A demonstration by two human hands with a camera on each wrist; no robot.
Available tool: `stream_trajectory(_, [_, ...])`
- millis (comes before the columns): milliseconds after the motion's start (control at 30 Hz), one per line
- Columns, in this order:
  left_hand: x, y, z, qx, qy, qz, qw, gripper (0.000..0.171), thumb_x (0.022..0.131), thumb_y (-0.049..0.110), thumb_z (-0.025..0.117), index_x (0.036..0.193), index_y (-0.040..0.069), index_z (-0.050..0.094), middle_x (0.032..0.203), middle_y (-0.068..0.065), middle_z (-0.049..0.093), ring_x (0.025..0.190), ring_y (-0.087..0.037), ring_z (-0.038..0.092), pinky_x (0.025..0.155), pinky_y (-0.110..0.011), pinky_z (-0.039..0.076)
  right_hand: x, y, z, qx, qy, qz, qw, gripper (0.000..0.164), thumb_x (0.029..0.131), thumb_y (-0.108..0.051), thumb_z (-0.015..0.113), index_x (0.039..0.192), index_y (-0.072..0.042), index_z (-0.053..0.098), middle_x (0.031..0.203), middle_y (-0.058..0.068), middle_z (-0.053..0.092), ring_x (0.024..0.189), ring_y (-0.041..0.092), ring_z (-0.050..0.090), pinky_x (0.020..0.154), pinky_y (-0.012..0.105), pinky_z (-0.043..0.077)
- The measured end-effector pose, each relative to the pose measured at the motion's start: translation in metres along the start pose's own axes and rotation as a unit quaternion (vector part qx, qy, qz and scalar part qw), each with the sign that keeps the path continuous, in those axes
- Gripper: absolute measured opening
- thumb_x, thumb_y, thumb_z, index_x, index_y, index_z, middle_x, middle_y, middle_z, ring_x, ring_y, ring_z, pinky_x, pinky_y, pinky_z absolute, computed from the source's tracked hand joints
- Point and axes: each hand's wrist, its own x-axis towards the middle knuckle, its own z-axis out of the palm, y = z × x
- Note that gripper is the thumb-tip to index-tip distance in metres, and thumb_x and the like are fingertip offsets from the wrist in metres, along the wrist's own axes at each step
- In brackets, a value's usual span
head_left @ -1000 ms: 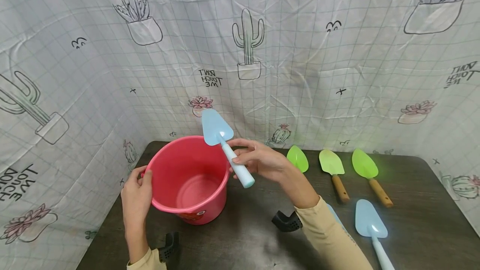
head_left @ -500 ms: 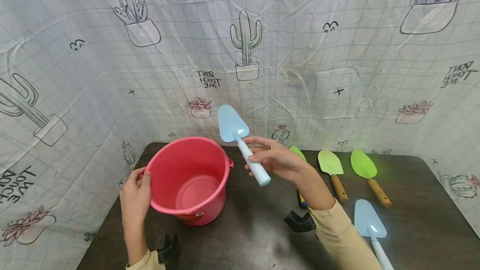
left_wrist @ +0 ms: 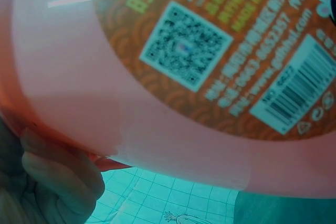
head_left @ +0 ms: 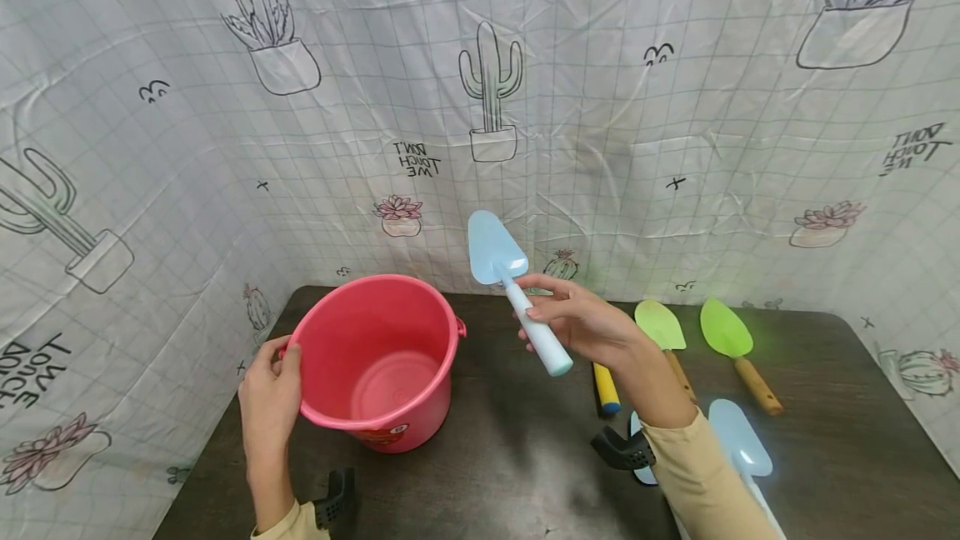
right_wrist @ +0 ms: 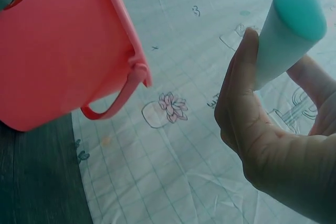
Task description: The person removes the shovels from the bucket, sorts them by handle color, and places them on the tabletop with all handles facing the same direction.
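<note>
A red plastic bucket (head_left: 429, 417) stands on the dark table, its inside showing bare. My left hand (head_left: 270, 394) grips its rim at the left side. In the left wrist view the bucket's round printed label (left_wrist: 210, 77) fills much of the picture, with curled fingers (left_wrist: 63, 182) at the lower left. To the right of the bucket, my right hand (head_left: 588, 325) holds a light blue trowel (head_left: 497, 252) by its pale handle, raised above the table with the blade pointing up and left. The right wrist view shows the handle's end (right_wrist: 300, 14) between thumb and fingers.
Two green trowels (head_left: 660, 327) with wooden handles lie at the back right. A second blue trowel (head_left: 738, 437) lies nearer the front. A yellow handle (head_left: 606, 390) and another blue blade (head_left: 643, 473) show partly behind my right arm. Printed cloth (head_left: 585, 148) hangs behind the table.
My right hand has moved right, carrying the blue trowel from over the bucket's right rim to clear of it. The left hand keeps its grip and the bucket stays put.
</note>
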Motion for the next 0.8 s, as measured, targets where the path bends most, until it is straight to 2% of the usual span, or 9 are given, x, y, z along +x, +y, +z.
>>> stream_trajectory(333, [-0.001,-0.001,0.0,-0.001,0.0,-0.004,1.0,0.05,0.11,0.03,0.043,0.143,-0.005,0.053,0.117,-0.033,0.068,0.092,-0.04,0.069,0.059,-0.025,0.048,-0.015,-0.001,-0.013,-0.012,0.025,-0.004,1.0,0.029,0.099,-0.004,0.06,0.124,-0.018,0.06,0.118,0.011,0.049,0.088,0.023,0.066,0.083,0.037,0.055])
stream_trajectory(800, [-0.001,-0.001,0.001,-0.001,-0.004,0.001,1.0,0.05,0.11,0.03,0.043,0.144,-0.005,0.052,0.118,-0.033,0.068,0.093,-0.042,0.069,0.059,-0.025,0.048,-0.036,0.005,-0.04,0.015,0.025,-0.015,0.999,0.025,0.102,-0.003,0.055,0.119,-0.019,0.065,0.106,0.007,0.061,0.088,0.02,0.069,0.078,0.035,0.057])
